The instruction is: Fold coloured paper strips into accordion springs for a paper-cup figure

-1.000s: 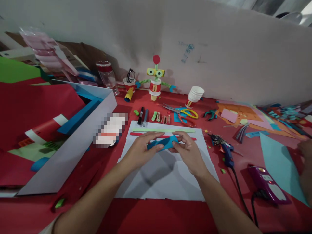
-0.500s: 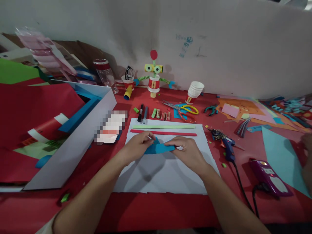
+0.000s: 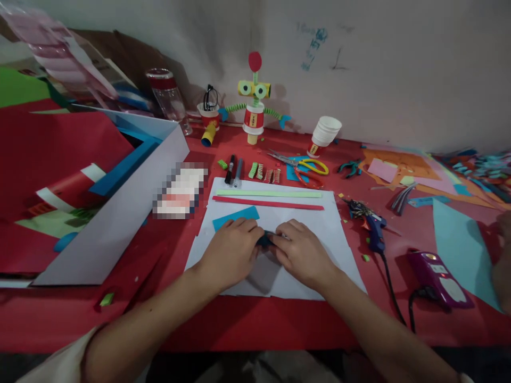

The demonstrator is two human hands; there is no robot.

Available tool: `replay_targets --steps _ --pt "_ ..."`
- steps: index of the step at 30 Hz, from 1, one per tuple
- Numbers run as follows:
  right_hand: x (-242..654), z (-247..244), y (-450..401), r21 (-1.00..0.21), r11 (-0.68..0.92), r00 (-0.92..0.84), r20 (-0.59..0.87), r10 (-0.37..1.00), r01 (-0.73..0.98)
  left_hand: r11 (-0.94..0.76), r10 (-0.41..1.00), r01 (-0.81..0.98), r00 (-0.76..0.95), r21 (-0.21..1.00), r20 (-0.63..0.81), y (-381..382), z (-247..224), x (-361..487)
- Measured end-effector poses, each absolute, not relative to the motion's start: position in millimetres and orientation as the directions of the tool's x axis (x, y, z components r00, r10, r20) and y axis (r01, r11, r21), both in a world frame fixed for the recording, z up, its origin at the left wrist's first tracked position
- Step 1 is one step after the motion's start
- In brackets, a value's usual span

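Both hands meet over a white sheet (image 3: 319,234). My left hand (image 3: 235,250) and my right hand (image 3: 301,247) pinch a small dark blue piece (image 3: 264,239) between them, mostly hidden by the fingers. A flat blue paper piece (image 3: 235,217) lies on the sheet just beyond my left hand. Farther back on the sheet, a light green strip (image 3: 271,194) and a red strip (image 3: 267,203) lie side by side.
Behind the sheet stand a paper-cup figure (image 3: 253,118) and stacked cups (image 3: 325,133), with scissors (image 3: 299,162) in front. A glue gun (image 3: 373,229) and purple power box (image 3: 441,279) are at right. An open white box (image 3: 120,218) fills the left.
The blue paper between my hands now lies partly on the sheet behind my left hand. My hands have drawn closer together around a small dark piece. The camera view has tilted up or down slightly.
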State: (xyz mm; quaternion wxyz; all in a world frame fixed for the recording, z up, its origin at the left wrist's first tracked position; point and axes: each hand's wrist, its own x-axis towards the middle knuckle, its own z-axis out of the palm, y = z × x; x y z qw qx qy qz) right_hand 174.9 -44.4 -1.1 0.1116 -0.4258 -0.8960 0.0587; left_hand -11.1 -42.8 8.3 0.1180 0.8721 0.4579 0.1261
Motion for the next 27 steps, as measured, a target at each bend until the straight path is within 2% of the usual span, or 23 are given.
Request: replay_targets --steps 7,11,13,19,27 --pt "170 -9 -45 -0.330 0.587 -0.553 0.200 0.809 0.739 -0.515 0.854 0.746 0.490 0.422 0.176 -36 -6 -14" --pt "168 -10 -43 -0.503 0.454 -0.442 0.150 0.884 0.736 -0.438 0.890 0.739 0.438 0.511 0.129 -33 -5 -18" --pt "169 -10 -42 -0.550 0.405 -0.422 0.104 0.901 0.730 -0.400 0.902 0.739 0.422 0.542 0.091 -32 -3 -22" --pt "175 -4 -41 -0.558 0.405 -0.444 0.072 0.893 0.724 -0.399 0.898 0.743 0.435 0.537 0.065 -32 -1 -25" --pt "167 -5 -44 -0.498 0.326 -0.355 0.041 0.934 0.803 -0.343 0.918 0.764 0.396 0.546 0.022 -33 0 -23"
